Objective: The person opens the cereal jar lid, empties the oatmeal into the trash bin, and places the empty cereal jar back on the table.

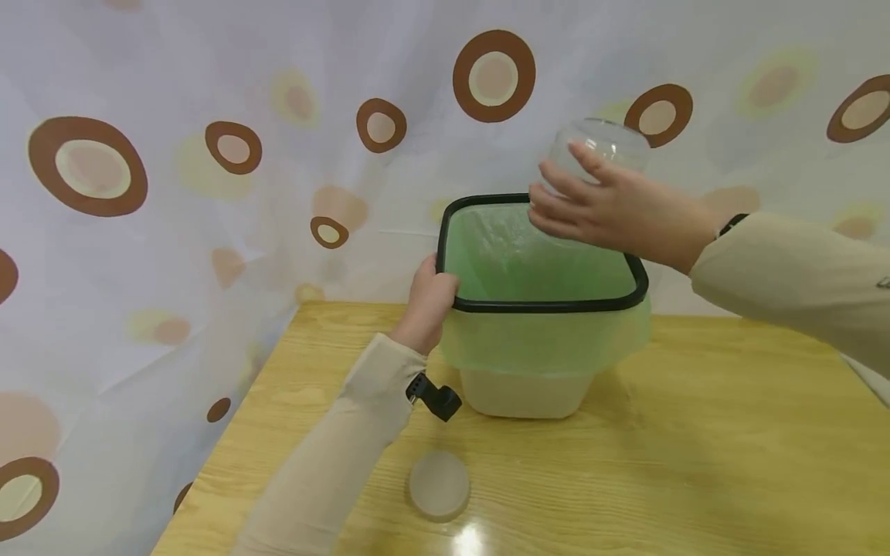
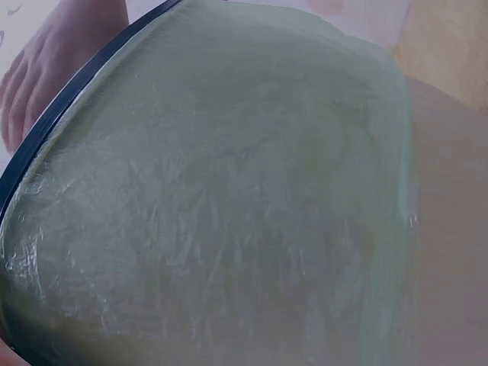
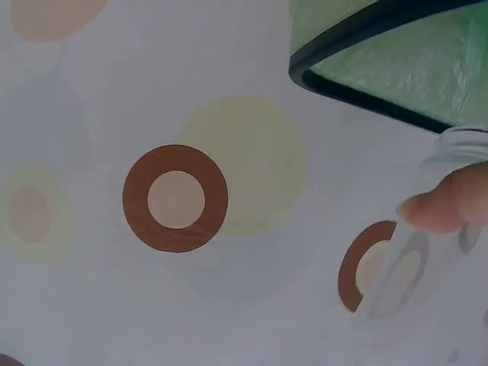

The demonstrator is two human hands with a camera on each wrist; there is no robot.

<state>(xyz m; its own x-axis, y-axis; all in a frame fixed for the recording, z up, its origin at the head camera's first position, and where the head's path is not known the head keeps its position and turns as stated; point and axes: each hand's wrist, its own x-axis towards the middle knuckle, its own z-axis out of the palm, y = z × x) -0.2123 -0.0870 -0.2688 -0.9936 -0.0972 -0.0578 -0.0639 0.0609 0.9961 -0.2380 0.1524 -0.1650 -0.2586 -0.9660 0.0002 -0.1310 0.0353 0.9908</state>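
Observation:
My left hand (image 1: 426, 309) grips the black rim of a trash bin (image 1: 542, 306) at its left side, thumb over the edge. A green plastic bag (image 1: 501, 251) lines the bin and hangs down outside its pale body. Above the bin's far right part, my right hand (image 1: 612, 205) holds a clear jar (image 1: 603, 139), fingers spread around it. In the right wrist view the jar (image 3: 400, 278) is tilted, its threaded mouth towards the bin's opening. I see no contents in the jar. A round beige lid (image 1: 439, 485) lies on the table in front of the bin.
The bin stands on a yellow wooden table (image 1: 730, 432). Behind and to the left hangs a pale sheet (image 1: 278, 69) with brown rings, close behind the bin. A black strap device (image 1: 434, 395) sits on the left wrist.

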